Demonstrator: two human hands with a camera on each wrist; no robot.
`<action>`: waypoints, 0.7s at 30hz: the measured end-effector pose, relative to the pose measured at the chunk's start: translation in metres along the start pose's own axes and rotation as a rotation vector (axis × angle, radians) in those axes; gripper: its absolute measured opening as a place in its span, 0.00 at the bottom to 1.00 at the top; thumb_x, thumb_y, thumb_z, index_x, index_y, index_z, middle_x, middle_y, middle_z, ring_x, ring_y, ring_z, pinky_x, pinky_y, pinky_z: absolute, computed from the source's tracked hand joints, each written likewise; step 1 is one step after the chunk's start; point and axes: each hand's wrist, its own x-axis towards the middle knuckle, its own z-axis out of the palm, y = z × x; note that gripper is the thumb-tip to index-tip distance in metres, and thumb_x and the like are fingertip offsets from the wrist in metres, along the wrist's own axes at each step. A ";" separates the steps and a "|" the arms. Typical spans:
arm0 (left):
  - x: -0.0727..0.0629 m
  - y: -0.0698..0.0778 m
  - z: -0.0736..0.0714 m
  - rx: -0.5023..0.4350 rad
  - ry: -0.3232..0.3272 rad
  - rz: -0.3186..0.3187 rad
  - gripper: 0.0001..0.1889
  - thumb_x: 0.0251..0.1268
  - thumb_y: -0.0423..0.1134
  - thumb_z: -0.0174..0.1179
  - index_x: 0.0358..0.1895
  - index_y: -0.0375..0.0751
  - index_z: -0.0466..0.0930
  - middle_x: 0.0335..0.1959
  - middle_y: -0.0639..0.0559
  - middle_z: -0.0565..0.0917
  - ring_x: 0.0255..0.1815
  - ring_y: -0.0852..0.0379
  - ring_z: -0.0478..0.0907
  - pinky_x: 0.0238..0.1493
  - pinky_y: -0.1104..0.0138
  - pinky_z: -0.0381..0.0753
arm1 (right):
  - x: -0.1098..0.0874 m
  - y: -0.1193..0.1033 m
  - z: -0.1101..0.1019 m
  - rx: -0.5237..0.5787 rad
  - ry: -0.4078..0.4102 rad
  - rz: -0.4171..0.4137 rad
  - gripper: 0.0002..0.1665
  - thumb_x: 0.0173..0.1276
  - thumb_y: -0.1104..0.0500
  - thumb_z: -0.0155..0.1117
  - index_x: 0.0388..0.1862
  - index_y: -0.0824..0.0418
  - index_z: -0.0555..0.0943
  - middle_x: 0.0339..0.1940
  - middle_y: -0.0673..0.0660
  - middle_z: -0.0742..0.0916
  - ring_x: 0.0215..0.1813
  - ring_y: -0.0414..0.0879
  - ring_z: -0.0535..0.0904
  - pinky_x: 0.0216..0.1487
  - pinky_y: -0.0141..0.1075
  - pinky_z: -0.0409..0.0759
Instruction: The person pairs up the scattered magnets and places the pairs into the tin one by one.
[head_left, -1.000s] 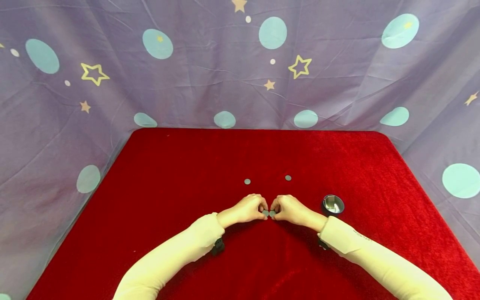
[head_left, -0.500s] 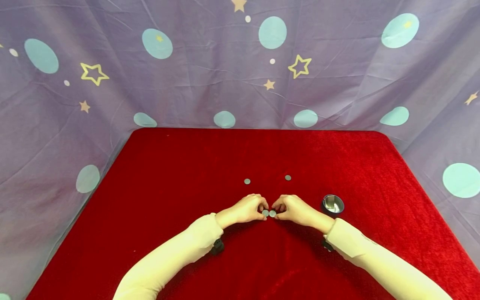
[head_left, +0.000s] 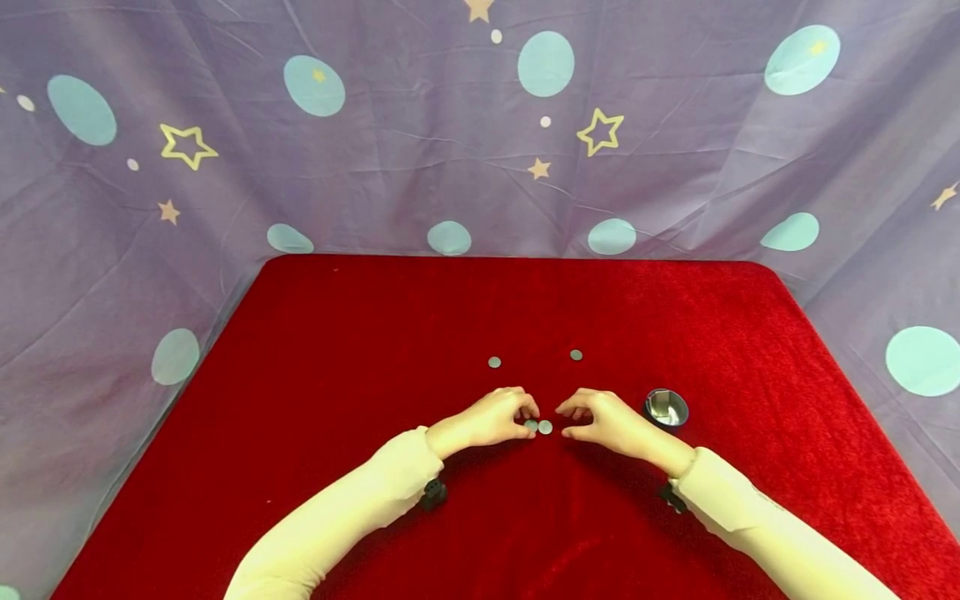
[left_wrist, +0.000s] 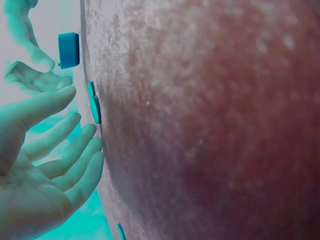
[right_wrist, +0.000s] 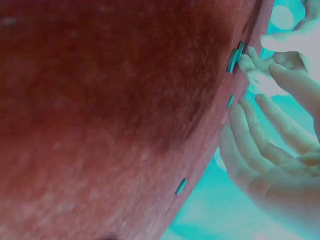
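Two small round silvery discs like coins lie side by side on the red cloth between the hands. The left disc (head_left: 532, 426) sits by the thumb and fingertips of my left hand (head_left: 495, 417). In the left wrist view that hand (left_wrist: 55, 165) has its thumb and fingers spread, with the pair of discs (left_wrist: 95, 107) just beyond the tips. A short gap separates the right disc (head_left: 545, 427) from my right hand (head_left: 611, 423), whose thumb and fingers are parted and hold nothing. The right wrist view shows its fingers extended (right_wrist: 245, 135).
Farther back lie two more discs, one at left (head_left: 494, 362) and one at right (head_left: 576, 355). A small round tin (head_left: 679, 412) with a dark rim and a yellowish piece inside stands beyond the right wrist. A patterned purple curtain (head_left: 420, 183) surrounds the red table (head_left: 375, 333).
My right hand has let go of the right disc and drawn back to the right with its fingers parting. That disc stays beside the left one. My left hand has hardly moved.
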 end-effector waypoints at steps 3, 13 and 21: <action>0.001 0.002 0.001 -0.006 0.007 0.012 0.10 0.52 0.38 0.63 0.38 0.39 0.79 0.34 0.53 0.76 0.35 0.59 0.74 0.37 0.73 0.72 | -0.005 0.001 -0.003 -0.004 0.031 0.003 0.13 0.53 0.63 0.66 0.38 0.66 0.80 0.33 0.55 0.81 0.34 0.46 0.78 0.36 0.36 0.76; 0.002 0.006 0.007 0.026 0.011 0.016 0.13 0.52 0.39 0.62 0.42 0.39 0.78 0.35 0.53 0.75 0.37 0.60 0.71 0.40 0.73 0.70 | -0.027 0.007 -0.019 -0.027 0.131 0.076 0.15 0.52 0.62 0.67 0.40 0.66 0.79 0.36 0.56 0.82 0.37 0.48 0.78 0.38 0.40 0.76; 0.004 0.009 0.009 0.025 -0.004 -0.005 0.15 0.52 0.39 0.63 0.43 0.39 0.78 0.36 0.52 0.73 0.33 0.61 0.68 0.37 0.73 0.68 | -0.044 0.009 -0.033 -0.073 0.201 0.092 0.15 0.53 0.62 0.66 0.40 0.64 0.79 0.35 0.56 0.82 0.36 0.48 0.78 0.34 0.37 0.75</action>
